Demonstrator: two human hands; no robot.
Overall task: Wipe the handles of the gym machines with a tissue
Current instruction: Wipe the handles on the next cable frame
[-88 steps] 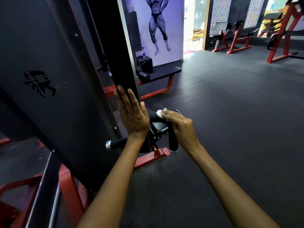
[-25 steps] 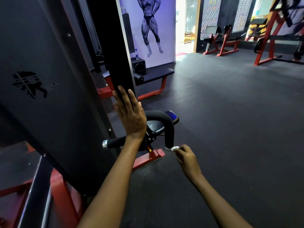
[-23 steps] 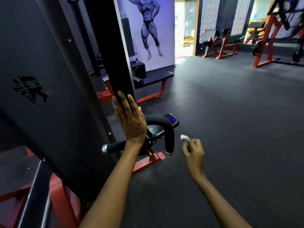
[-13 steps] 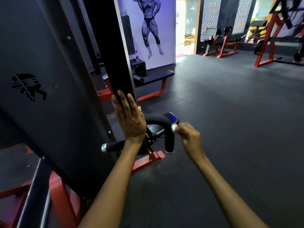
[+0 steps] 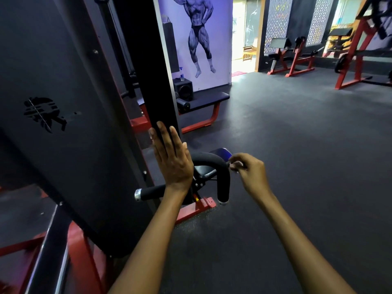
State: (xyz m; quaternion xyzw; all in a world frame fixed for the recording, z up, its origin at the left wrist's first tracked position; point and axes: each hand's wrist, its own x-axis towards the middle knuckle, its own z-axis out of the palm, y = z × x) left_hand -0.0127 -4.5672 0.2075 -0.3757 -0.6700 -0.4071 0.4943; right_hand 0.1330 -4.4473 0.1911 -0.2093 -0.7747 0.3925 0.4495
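While the left hand [image 5: 172, 164] braces flat and open on the black upright panel [image 5: 157, 66], the right hand [image 5: 250, 172] pinches the small white tissue [image 5: 234, 165] at the curved black foam handle [image 5: 214, 164]: wrap it round, drag downward firmly.

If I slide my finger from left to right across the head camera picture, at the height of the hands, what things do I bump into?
Black machine panel → left hand → curved black handle → tissue → right hand → dark gym floor.

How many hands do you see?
2: the flat left hand rests against the tall black machine column; the right hand pinches a small white tissue at the curved black padded handle.
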